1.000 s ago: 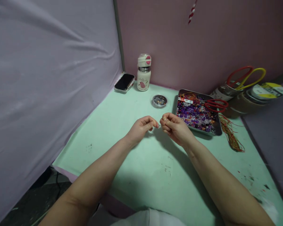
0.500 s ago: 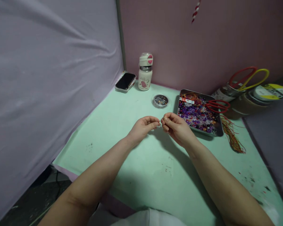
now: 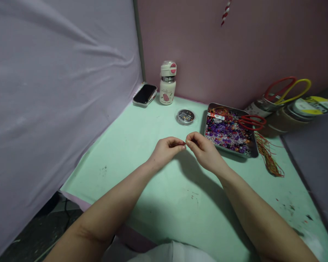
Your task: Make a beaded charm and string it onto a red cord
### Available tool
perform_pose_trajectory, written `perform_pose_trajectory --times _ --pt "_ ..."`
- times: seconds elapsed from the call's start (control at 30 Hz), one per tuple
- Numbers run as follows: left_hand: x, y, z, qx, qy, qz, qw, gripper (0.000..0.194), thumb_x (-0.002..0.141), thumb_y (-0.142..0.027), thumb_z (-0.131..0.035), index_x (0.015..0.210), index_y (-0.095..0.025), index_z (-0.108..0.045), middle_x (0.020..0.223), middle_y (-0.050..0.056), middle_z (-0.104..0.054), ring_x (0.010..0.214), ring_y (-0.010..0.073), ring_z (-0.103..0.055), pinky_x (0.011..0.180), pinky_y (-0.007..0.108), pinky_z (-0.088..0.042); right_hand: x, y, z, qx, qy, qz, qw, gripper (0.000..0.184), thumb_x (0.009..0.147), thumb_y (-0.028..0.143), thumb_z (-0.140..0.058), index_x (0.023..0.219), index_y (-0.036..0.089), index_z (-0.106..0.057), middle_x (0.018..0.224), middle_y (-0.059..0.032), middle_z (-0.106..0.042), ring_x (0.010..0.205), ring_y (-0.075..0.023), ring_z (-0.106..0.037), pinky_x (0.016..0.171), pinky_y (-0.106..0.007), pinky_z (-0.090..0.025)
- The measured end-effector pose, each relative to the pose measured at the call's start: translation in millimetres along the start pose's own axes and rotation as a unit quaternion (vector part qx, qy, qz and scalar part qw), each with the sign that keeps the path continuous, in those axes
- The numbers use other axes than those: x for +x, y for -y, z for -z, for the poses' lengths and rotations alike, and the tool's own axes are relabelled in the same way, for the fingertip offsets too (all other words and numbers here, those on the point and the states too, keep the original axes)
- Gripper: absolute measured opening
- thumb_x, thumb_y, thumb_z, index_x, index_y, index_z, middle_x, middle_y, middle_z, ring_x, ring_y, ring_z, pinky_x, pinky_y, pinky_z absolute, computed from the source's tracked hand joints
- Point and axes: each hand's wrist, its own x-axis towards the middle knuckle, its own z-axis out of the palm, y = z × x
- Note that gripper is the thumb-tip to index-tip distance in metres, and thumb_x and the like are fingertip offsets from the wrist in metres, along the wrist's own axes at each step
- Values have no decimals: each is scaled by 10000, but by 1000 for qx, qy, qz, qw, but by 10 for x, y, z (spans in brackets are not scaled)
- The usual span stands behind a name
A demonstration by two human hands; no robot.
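Over the middle of the table, my left hand (image 3: 170,147) and my right hand (image 3: 200,145) meet fingertip to fingertip. Both are closed in a pinch; what they hold is too small and hidden to name. Just right of my right hand lies a metal tray (image 3: 236,154) full of purple, clear, red and dark beads (image 3: 224,133). Red-handled scissors (image 3: 251,122) rest across its right rim. Beyond my hands sits a small round clear case (image 3: 186,116) with tiny silvery and dark pieces in it.
At the back left are a phone (image 3: 145,94) and a cream bottle (image 3: 167,87). Jars on the right include one holding scissors (image 3: 292,91) and one with a yellow-white lid (image 3: 314,105). A bundle of coloured cords (image 3: 272,160) lies beside the tray. A pink wall (image 3: 194,47) stands behind.
My fingertips have come together, with my right hand tilting its fingers toward the left hand's. The clear bits seen by my left fingertips before are now hidden.
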Motion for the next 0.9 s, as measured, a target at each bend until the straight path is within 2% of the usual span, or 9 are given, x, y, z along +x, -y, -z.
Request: perform_pose_trajectory --times 0.1,0.17,0.3,0.4,0.5,0.57,0.7,0.8,0.9 --pt "-29 7 -18 69 -1 -31 997 114 710 -247 -677 768 -150 -690 780 37 -698 751 155 -610 742 308 -467 -27 42 -20 -45 16 11 999 97 878 223 -482 790 206 -517 729 0 -530 677 -142 -457 654 -286 -352" --pt "-40 3 -21 99 -9 -45 994 119 746 -260 -637 760 -155 -692 771 32 -694 746 155 -607 737 306 -462 -37 53 -9 -48 5 20 999 90 878 230 -492 799 205 -529 734 -3 -540 676 -142 -471 651 -283 -364" --pt "-28 -6 1 67 -27 -41 997 149 731 -304 -669 766 -162 -696 787 39 -703 742 156 -612 734 307 -470 -17 18 79 -19 -71 32 997 128 885 302 -510 949 202 -559 822 -26 -569 670 -141 -502 636 -284 -401" --pt "-10 -6 24 33 -29 -46 998 158 724 -321 -690 765 -168 -695 795 42 -707 753 155 -619 740 306 -473 16 -32 138 -59 -72 44 995 185 891 299 -499 1021 202 -588 938 -64 -606 758 -166 -559 698 -312 -432" --pt "-7 -13 33 19 -26 -53 998 139 732 -309 -688 760 -173 -692 793 38 -705 763 149 -621 749 301 -473 36 -58 138 -104 -30 51 993 172 896 278 -492 975 205 -626 952 -70 -644 857 -195 -588 763 -333 -435" --pt "-13 -25 30 20 -26 -55 998 134 736 -304 -688 759 -173 -691 784 34 -701 754 144 -616 746 296 -472 39 -58 115 -122 -16 50 991 143 885 268 -516 907 199 -639 895 -60 -658 823 -191 -591 743 -322 -430" --pt "-15 -48 21 15 -26 -62 998 124 731 -288 -695 760 -168 -692 774 35 -698 753 141 -615 751 296 -470 32 -50 74 -150 -42 61 986 124 871 235 -540 787 186 -616 775 -36 -632 715 -164 -561 670 -291 -401" --pt "-3 -53 23 -16 -34 -68 997 108 731 -268 -688 769 -167 -690 787 40 -705 780 149 -630 771 306 -472 28 -60 55 -160 -67 72 982 129 883 237 -525 789 184 -595 771 -38 -614 715 -163 -548 663 -287 -389" --pt "13 -57 34 -44 -51 -49 996 114 709 -267 -706 767 -169 -690 786 42 -708 783 153 -635 764 311 -475 26 -72 33 -161 -61 72 982 135 893 241 -507 788 183 -569 772 -42 -601 721 -166 -541 664 -288 -385"
